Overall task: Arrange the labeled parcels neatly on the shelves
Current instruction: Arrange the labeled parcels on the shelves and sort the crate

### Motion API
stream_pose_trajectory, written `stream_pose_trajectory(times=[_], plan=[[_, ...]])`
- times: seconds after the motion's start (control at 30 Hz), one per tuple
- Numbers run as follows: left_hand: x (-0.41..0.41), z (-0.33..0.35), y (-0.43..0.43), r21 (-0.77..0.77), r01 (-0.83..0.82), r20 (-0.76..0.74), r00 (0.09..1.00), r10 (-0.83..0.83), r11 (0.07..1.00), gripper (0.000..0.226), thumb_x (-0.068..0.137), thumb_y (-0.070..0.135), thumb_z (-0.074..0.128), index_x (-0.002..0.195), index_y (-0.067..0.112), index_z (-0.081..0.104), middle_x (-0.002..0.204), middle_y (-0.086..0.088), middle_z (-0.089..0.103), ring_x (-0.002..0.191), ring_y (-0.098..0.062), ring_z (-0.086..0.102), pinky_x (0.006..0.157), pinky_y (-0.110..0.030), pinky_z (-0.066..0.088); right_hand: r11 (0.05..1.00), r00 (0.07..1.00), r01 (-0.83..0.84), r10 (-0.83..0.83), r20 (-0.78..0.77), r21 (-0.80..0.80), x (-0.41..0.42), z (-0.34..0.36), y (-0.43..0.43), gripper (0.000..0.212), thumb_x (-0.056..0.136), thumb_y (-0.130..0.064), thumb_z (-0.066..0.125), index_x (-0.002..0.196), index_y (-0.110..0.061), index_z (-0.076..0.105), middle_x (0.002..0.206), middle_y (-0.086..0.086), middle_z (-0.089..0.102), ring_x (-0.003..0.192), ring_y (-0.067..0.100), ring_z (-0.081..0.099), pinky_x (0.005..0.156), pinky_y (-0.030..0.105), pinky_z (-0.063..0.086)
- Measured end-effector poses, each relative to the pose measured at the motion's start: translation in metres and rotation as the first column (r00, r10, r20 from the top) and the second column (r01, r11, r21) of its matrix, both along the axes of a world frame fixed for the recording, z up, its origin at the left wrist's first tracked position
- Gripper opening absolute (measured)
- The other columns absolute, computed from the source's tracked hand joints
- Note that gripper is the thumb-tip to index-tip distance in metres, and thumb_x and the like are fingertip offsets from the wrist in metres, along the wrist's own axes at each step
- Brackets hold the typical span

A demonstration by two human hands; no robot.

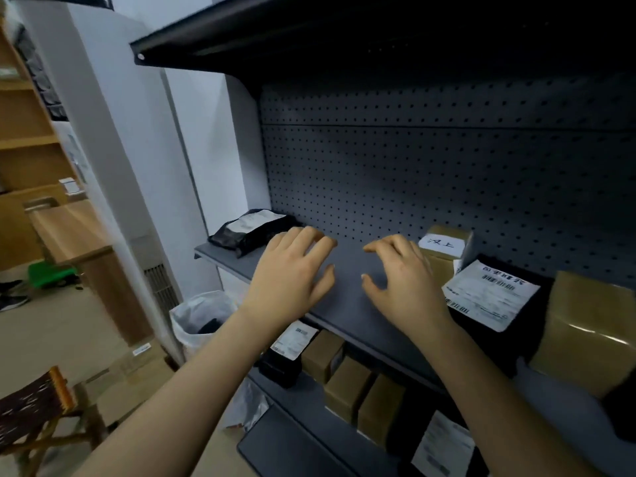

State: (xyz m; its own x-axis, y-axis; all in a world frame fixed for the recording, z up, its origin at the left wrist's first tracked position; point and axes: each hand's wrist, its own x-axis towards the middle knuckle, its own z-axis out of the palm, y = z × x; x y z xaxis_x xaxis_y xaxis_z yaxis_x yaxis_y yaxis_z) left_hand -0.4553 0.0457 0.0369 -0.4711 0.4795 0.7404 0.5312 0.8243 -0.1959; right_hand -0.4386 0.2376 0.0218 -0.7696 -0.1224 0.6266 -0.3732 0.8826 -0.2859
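Head view: left hand [292,270] and right hand [402,280] are side by side over the middle of the grey shelf [347,304], fingers loosely spread, grasping nothing. Black parcel [251,232] lies at the shelf's left end; labelled brown box [444,249] stands right of the hands, at the back edge.

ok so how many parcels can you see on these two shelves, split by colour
brown boxes: 5
black bags: 4
total: 9
The grey shape at the far right edge is too unclear to tell, so it is not counted.
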Motion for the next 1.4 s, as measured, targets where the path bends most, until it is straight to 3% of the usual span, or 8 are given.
stream_pose_trajectory(times=[0.27, 0.47, 0.67, 0.77, 0.87, 1.03, 1.17, 1.4], plan=[[-0.091, -0.004, 0.05, -0.036, 0.313, 0.061, 0.949, -0.311, 0.949, 0.025, 0.087, 0.028, 0.058, 0.104, 0.011, 0.064, 0.097, -0.008, 0.06, 0.083, -0.027, 0.056, 0.07, -0.036, 0.043, 0.94, 0.939, 0.337, -0.332, 0.09, -0.052, -0.029, 0.005, 0.038, 0.041, 0.084, -0.022, 0.069, 0.123, -0.018, 0.058, 0.122, 0.002, 0.052, 0.117, 0.023, 0.047, 0.097, 0.035, 0.041], [-0.139, -0.007, 0.085, -0.04, 0.515, 0.133, 0.852, -0.507, 0.856, 0.03, 0.087, 0.034, 0.05, 0.103, 0.013, 0.062, 0.098, -0.004, 0.059, 0.085, -0.025, 0.055, 0.073, -0.033, 0.039, 0.795, 0.793, 0.599, -0.573, 0.208, -0.097, -0.033, 0.001, 0.054, 0.052, 0.079, -0.025, 0.071, 0.127, -0.015, 0.054, 0.122, 0.006, 0.051, 0.117, 0.028, 0.046, 0.096, 0.037, 0.041], [-0.165, -0.025, 0.111, 0.028, 0.559, 0.479, 0.72, -0.502, 0.829, 0.057, 0.093, 0.049, 0.052, 0.142, 0.022, 0.042, 0.136, 0.002, 0.05, 0.125, -0.02, 0.046, 0.094, -0.034, 0.042, 0.724, 0.656, 0.69, -0.618, 0.432, -0.013, -0.032, -0.005, 0.061, 0.083, 0.08, -0.038, 0.074, 0.147, -0.015, 0.031, 0.143, 0.009, 0.042, 0.133, 0.028, 0.036, 0.105, 0.032, 0.031], [-0.168, -0.038, 0.121, 0.094, 0.523, 0.62, 0.635, -0.46, 0.847, 0.074, 0.092, 0.052, 0.056, 0.151, 0.021, 0.025, 0.148, -0.002, 0.043, 0.132, -0.021, 0.043, 0.098, -0.034, 0.041, 0.702, 0.609, 0.712, -0.606, 0.513, -0.016, -0.037, -0.009, 0.065, 0.073, 0.08, -0.038, 0.075, 0.138, -0.009, 0.041, 0.139, 0.011, 0.048, 0.131, 0.028, 0.04, 0.102, 0.033, 0.034], [-0.174, -0.052, 0.128, 0.195, 0.473, 0.746, 0.497, -0.443, 0.859, 0.08, 0.089, 0.051, 0.061, 0.152, 0.019, 0.024, 0.148, -0.004, 0.045, 0.131, -0.023, 0.046, 0.1, -0.036, 0.044, 0.711, 0.615, 0.703, -0.595, 0.517, -0.018, -0.044, -0.012, 0.072, 0.053, 0.077, -0.042, 0.075, 0.117, -0.013, 0.055, 0.118, 0.007, 0.058, 0.117, 0.026, 0.05, 0.092, 0.033, 0.041], [-0.175, -0.062, 0.13, 0.416, 0.412, 0.772, 0.311, -0.554, 0.811, 0.071, 0.085, 0.044, 0.068, 0.145, 0.022, 0.036, 0.134, 0.003, 0.058, 0.123, -0.017, 0.054, 0.099, -0.041, 0.048, 0.754, 0.69, 0.654, -0.562, 0.456, -0.059, -0.053, -0.015, 0.072, 0.043, 0.082, -0.034, 0.072, 0.117, -0.014, 0.058, 0.117, 0.005, 0.061, 0.115, 0.025, 0.05, 0.091, 0.034, 0.043], [-0.172, -0.057, 0.114, 0.519, 0.371, 0.701, 0.33, -0.632, 0.77, 0.069, 0.085, 0.044, 0.067, 0.144, 0.023, 0.038, 0.131, 0.006, 0.059, 0.121, -0.011, 0.054, 0.1, -0.039, 0.048, 0.777, 0.763, 0.61, -0.523, 0.38, -0.157, -0.056, -0.013, 0.056, 0.045, 0.087, -0.028, 0.068, 0.126, -0.014, 0.052, 0.118, 0.005, 0.062, 0.116, 0.023, 0.049, 0.092, 0.034, 0.043], [-0.168, -0.049, 0.047, 0.535, 0.319, 0.619, 0.482, -0.62, 0.782, 0.071, 0.086, 0.043, 0.067, 0.147, 0.027, 0.033, 0.132, 0.013, 0.055, 0.117, -0.004, 0.052, 0.098, -0.027, 0.046, 0.828, 0.874, 0.466, -0.377, 0.307, -0.312, -0.064, -0.016, 0.004, 0.058, 0.088, -0.032, 0.068, 0.14, -0.026, 0.042, 0.133, -0.004, 0.057, 0.126, 0.014, 0.047, 0.1, 0.031, 0.043]])
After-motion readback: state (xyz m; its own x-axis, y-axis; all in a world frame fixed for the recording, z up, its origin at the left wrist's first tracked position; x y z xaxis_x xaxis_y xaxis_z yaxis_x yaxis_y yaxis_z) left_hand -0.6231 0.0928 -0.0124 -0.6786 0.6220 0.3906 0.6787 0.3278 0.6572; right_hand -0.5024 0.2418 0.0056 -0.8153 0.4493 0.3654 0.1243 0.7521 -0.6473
